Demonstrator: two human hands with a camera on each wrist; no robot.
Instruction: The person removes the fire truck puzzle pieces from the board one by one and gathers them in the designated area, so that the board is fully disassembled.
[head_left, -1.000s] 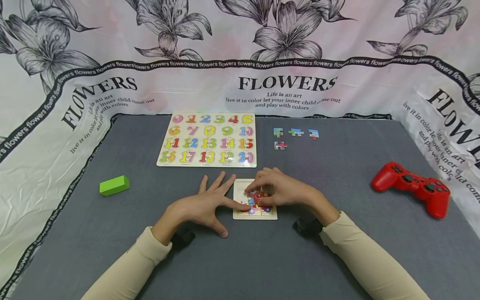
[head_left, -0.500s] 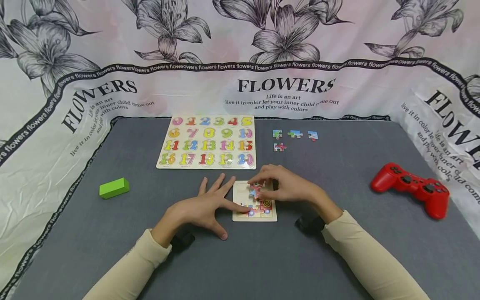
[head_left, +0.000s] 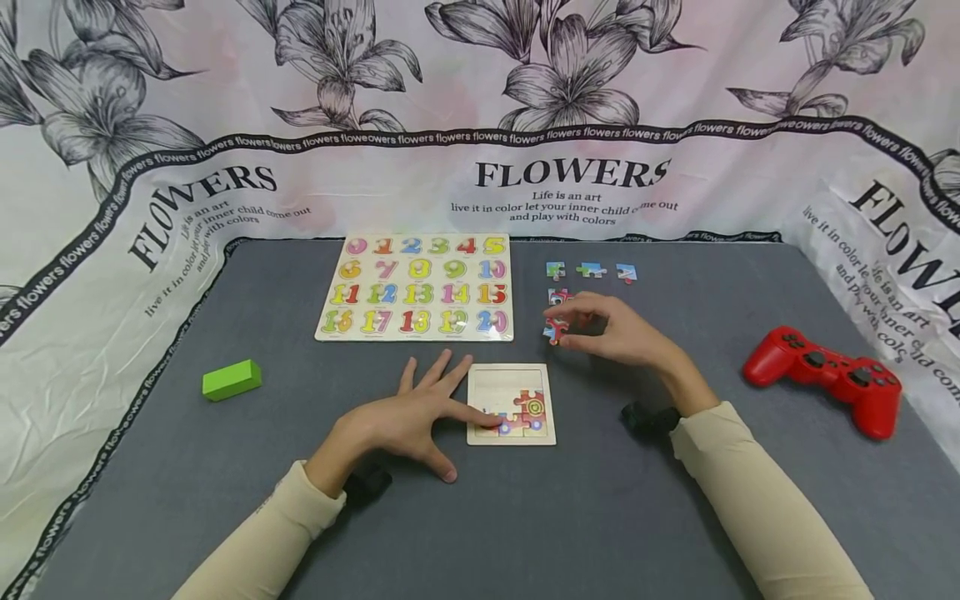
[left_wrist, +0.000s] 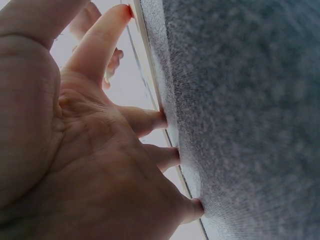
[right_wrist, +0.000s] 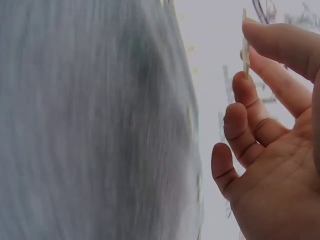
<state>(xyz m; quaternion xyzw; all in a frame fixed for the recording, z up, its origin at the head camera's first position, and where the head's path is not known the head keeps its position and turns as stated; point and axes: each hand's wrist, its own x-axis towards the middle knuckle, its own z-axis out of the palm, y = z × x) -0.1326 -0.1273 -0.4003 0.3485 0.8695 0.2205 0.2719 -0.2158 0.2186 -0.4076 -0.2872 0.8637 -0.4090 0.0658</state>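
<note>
My right hand (head_left: 618, 331) pinches a red and blue jigsaw piece (head_left: 555, 331) between thumb and fingers, just in front of another red jigsaw piece (head_left: 558, 297) on the table. In the right wrist view the held piece (right_wrist: 245, 45) shows edge-on at the fingertips. My left hand (head_left: 408, 421) is spread, its index fingertip resting on the lower left of a small wooden puzzle tray (head_left: 487, 379). Joined jigsaw pieces (head_left: 531, 410) with a red vehicle picture fill the tray's lower and right part. The left wrist view shows the spread left hand (left_wrist: 100, 145) with fingertips on the table.
Several loose jigsaw pieces (head_left: 592, 271) lie at the back right. A number board (head_left: 416, 283) lies behind the tray. A green block (head_left: 232, 380) is at the left, and a red game controller (head_left: 822, 379) at the right. A floral cloth (head_left: 577, 183) hangs behind.
My right hand has lifted a jigsaw piece out of the tray and carried it to the back right. Bare wood now shows in the tray. The left hand has stayed in place.
</note>
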